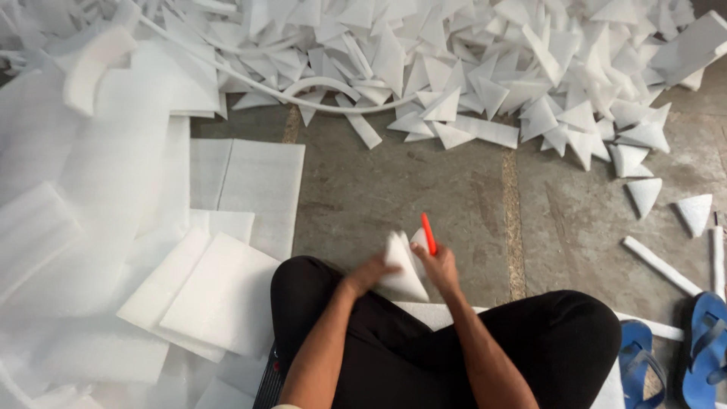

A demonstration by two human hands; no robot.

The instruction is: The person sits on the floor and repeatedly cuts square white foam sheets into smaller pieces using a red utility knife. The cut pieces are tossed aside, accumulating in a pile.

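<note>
**Both hands on a white foam triangle, red cutter in the right**

Person sits cross-legged on a concrete floor [424, 189], black trousers, seen from above. Left hand [369, 273] is closed around the left edge of a white foam triangle [401, 274], fingers wrapped on it. The foam triangle sits just in front of the knees, low centre of the view, held up off the floor between the two hands. Right hand [439, 266] grips the triangle's right side and is also clamped on a red cutter [429, 233], which sticks up and away from the hand, tip pointing toward the far pile. The two hands are close together, with the foam piece between them.

Far side of the floor: big heap of cut foam triangles [485, 68], white, loosely scattered, stretching across the top of the view; a few strays lie apart at right [645, 194]. A long thin foam strip [318, 85] curls through the heap's near edge.

Left: stack of flat white foam sheets [219, 291], just beside the left knee, with more sheets [257, 182] flat on the floor beyond and loose thin foam wrap [68, 189] piled at the far left. A foam sheet also lies under the legs [424, 312].

Lower right: pair of blue sandals [708, 341] beside the right knee, straight foam strips [660, 265] near them.
</note>
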